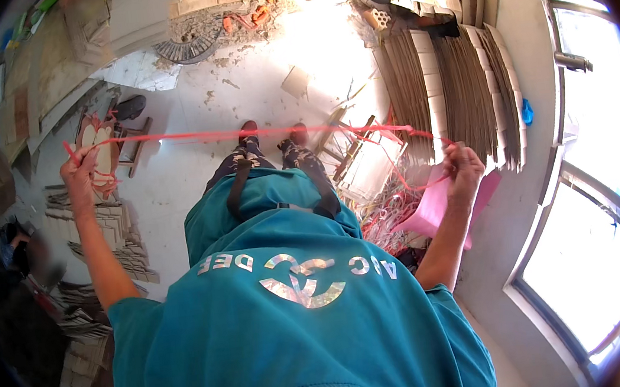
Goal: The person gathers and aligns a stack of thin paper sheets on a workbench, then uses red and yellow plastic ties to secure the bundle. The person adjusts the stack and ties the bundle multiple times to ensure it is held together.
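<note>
A red plastic string runs taut and nearly level between my two hands, with the arms held wide apart. My left hand pinches its one end, and a short tail sticks out above the fingers. The other end is gripped by my closed right hand; a knot or kink shows in the string just before it. From there a loose length loops down toward a small stool on the right. Beside my left hand stands another stool with red strands over its top.
Tall stacks of flat cardboard lean along the right wall near the window. Tangled strands and a pink sheet lie below my right hand. More cardboard stacks lie at the left. A blurred dark shape is at the left rim.
</note>
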{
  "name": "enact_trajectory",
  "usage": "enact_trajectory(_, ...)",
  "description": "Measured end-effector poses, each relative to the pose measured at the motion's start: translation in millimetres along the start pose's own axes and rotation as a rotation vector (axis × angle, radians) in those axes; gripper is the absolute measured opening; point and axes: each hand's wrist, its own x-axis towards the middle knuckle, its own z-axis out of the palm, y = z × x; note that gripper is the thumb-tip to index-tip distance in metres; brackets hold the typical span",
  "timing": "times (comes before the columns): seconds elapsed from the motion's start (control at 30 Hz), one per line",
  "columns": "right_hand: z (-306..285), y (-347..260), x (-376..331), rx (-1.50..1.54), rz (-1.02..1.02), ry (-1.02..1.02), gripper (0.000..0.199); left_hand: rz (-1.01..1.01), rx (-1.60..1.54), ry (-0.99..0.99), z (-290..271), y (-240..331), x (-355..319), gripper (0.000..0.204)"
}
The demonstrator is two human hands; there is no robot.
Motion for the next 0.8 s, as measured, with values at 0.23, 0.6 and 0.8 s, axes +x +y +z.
enact_trajectory(0.23,106,-77,-19,-0.382,-0.127,-0.226,0.05,0.593,0.094,-0.534,145,125,-6,0.007)
enact_trajectory(0.6,157,-165,22,0.441,-0.255,-0.684,0.021,0.862,-0.119,-0.676,287,261,15,0.02)
enact_trajectory(0.8,97,-134,70,0.849,-0.072,-0.56,0.027,0.577,-0.599,-0.327,319,268,40,0.036)
